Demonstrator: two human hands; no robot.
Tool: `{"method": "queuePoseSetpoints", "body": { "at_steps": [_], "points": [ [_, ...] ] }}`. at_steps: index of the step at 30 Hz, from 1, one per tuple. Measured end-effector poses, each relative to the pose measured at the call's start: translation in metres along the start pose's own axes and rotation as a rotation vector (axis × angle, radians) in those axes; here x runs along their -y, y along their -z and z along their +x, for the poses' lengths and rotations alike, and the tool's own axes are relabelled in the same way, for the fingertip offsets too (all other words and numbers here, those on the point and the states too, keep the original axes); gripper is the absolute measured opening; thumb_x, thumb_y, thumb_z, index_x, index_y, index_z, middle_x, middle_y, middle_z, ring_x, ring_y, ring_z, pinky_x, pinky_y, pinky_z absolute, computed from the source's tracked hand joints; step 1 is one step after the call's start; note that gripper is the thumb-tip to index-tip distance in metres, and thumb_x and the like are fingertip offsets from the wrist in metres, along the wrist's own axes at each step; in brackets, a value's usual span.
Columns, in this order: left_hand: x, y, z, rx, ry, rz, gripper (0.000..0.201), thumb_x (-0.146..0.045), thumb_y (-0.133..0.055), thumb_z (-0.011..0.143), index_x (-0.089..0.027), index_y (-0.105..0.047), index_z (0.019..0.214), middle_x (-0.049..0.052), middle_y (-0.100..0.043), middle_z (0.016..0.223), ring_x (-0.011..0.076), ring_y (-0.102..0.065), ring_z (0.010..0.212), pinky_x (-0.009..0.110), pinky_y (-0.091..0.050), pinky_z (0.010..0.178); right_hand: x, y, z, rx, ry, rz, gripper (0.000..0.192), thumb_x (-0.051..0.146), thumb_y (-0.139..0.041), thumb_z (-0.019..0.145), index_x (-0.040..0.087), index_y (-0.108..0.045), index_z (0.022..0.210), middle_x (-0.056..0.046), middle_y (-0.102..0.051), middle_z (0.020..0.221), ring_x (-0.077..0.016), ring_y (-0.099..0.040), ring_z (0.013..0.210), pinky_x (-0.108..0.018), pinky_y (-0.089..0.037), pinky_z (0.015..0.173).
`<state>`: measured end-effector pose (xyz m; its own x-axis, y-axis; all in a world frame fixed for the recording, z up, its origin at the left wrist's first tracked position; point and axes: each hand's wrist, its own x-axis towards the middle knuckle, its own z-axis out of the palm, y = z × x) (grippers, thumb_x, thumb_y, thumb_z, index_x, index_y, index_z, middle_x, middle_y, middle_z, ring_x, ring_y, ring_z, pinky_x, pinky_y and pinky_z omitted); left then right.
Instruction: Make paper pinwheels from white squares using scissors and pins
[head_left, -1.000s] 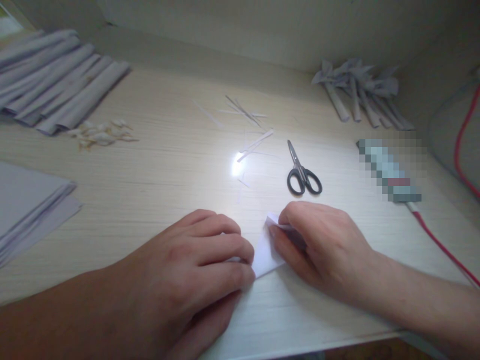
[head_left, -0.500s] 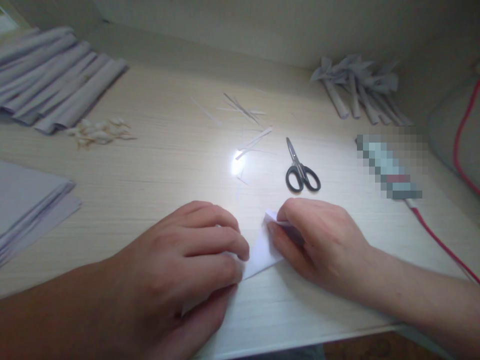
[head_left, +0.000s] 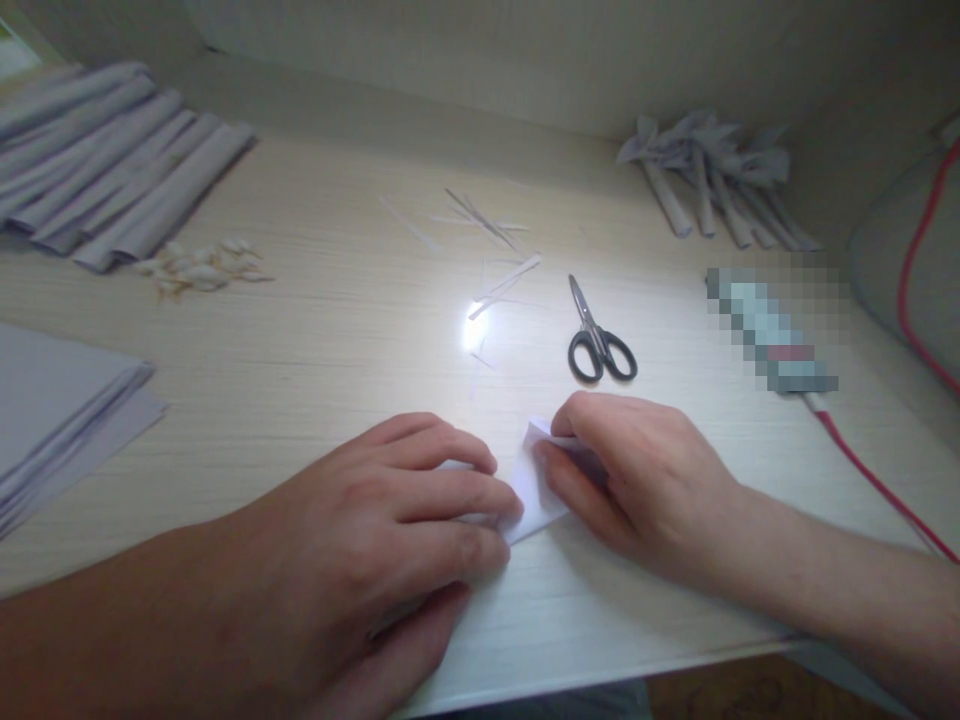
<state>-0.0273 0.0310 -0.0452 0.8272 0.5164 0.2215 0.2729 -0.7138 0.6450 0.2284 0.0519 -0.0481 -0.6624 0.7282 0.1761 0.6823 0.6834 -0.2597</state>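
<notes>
A small folded sheet of white paper [head_left: 536, 495] lies on the table between my two hands. My right hand [head_left: 637, 470] pinches its upper right part, with thumb and forefinger closed on a raised fold. Over the paper's left end lies my left hand [head_left: 397, 530], fingers stretched out and slightly apart, the fingertips touching the sheet and the thumb lower down. Much of the paper is hidden under both hands. Beyond my right hand lie scissors [head_left: 596, 340] with black handles, their blades together and pointing away.
Rolled paper tubes [head_left: 165, 190] lie at the far left, near a heap of small pale pieces [head_left: 206, 268] and a paper stack [head_left: 67, 400]. Thin paper strips [head_left: 502, 285] lie mid-table. Leafy-topped paper rolls [head_left: 712, 165] and a blurred device [head_left: 772, 330] with a red cable [head_left: 877, 475] are right.
My left hand has slid right along the paper, its fingers straighter and more spread, closer to my right hand. My right hand keeps its pinch. The view has shifted slightly.
</notes>
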Motion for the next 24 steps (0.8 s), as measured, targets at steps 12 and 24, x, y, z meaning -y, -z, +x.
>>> {"method": "queuePoseSetpoints", "body": {
  "at_steps": [12,24],
  "points": [
    [0.0004,-0.0030,-0.0026,-0.001,0.006,0.017,0.019,-0.017,-0.063,0.090,-0.028,-0.071,0.103,0.005,-0.075,0.113,0.0283,-0.065,0.115,0.050,-0.049,0.109,0.0009,-0.0004,0.0000,0.009,-0.019,-0.036,0.022,0.027,-0.053,0.100,0.018,-0.055,0.080,-0.001,-0.055,0.064,-0.0149,-0.050,0.056,-0.029,-0.032,0.055],
    [-0.0047,0.0007,-0.0023,0.010,0.027,0.059,0.018,-0.020,-0.065,0.091,-0.030,-0.072,0.105,0.001,-0.077,0.109,0.0246,-0.067,0.112,0.048,-0.042,0.117,-0.0016,-0.0030,-0.0011,-0.034,-0.029,-0.065,0.014,0.025,-0.054,0.100,0.015,-0.063,0.105,-0.003,-0.068,0.075,-0.0174,-0.060,0.062,-0.030,-0.041,0.061]
  ]
}}
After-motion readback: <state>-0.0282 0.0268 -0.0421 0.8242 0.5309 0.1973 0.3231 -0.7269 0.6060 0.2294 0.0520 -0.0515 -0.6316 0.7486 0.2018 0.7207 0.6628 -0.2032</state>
